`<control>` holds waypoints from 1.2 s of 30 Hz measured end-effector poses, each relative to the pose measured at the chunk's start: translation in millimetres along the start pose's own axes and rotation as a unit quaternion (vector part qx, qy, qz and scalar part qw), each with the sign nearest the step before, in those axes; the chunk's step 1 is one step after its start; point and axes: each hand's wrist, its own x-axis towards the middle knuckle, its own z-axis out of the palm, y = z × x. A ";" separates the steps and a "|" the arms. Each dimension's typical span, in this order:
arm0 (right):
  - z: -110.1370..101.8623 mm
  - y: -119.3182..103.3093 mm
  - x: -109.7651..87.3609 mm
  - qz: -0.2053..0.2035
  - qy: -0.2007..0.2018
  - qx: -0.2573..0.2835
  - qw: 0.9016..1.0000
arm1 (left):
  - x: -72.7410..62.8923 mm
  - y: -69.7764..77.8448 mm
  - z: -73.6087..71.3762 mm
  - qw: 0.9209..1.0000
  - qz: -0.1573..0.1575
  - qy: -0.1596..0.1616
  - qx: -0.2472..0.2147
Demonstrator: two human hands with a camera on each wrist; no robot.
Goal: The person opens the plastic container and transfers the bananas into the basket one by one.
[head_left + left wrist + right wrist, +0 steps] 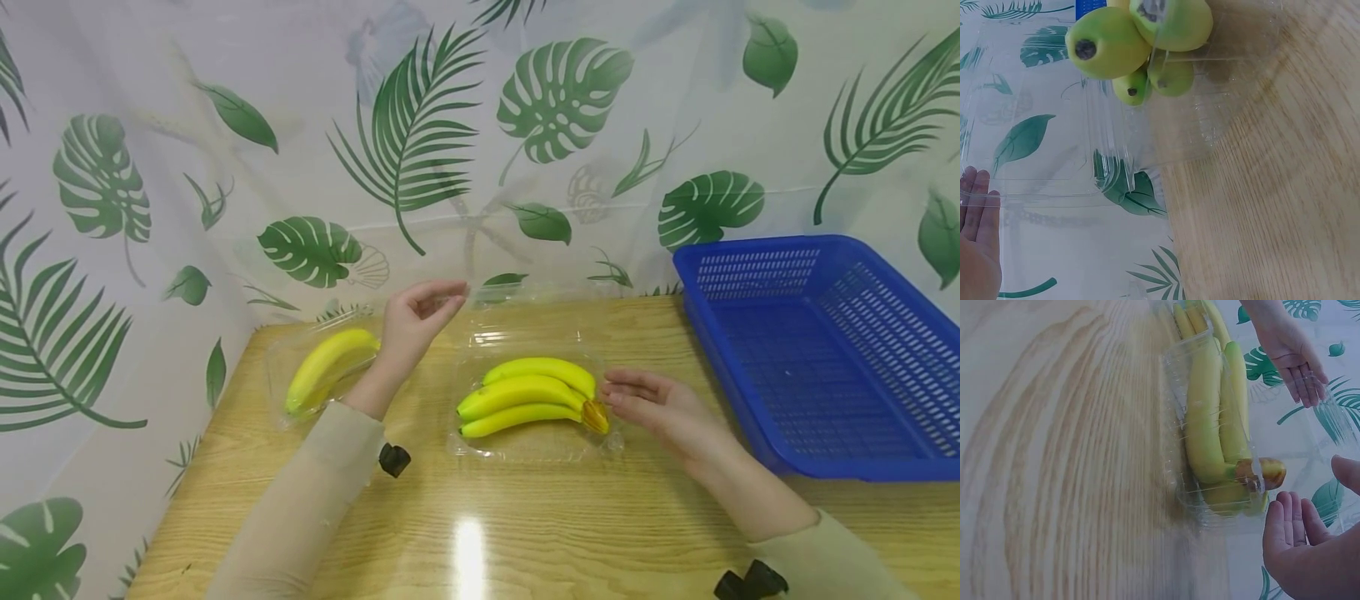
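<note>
A bunch of yellow-green bananas [525,396] lies in a clear plastic clamshell box [517,455], its brown stem end to the right. The box's clear lid [525,333] stands raised at the back. My left hand [408,333] is at the lid's upper left edge, fingers fairly straight; in the left wrist view its fingertips [985,194] overlap the lid's edge, and contact is unclear. Beside the stem end my right hand [671,417] hovers with extended fingers and thumb apart, holding nothing. The right wrist view shows the stem [1266,472] near its fingertips.
A second clear box [277,358] with a yellow banana [326,367] sits at the left, partly behind my left forearm. On the right stands a blue plastic basket [720,392]. A leaf-patterned cloth [480,167] hangs behind the wooden table [420,533].
</note>
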 end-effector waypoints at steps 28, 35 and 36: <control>23.6 7.8 -1.5 -0.056 0.053 -0.161 0.984 | -1.6 1.2 2.2 1.000 -0.004 -0.002 -0.005; 25.8 8.7 -1.7 -0.076 0.073 -0.203 0.973 | -1.9 0.1 2.1 1.000 0.001 -0.003 -0.010; 26.3 8.5 -1.9 -0.075 0.077 -0.205 0.973 | -1.7 -0.2 2.2 1.000 0.003 -0.003 -0.011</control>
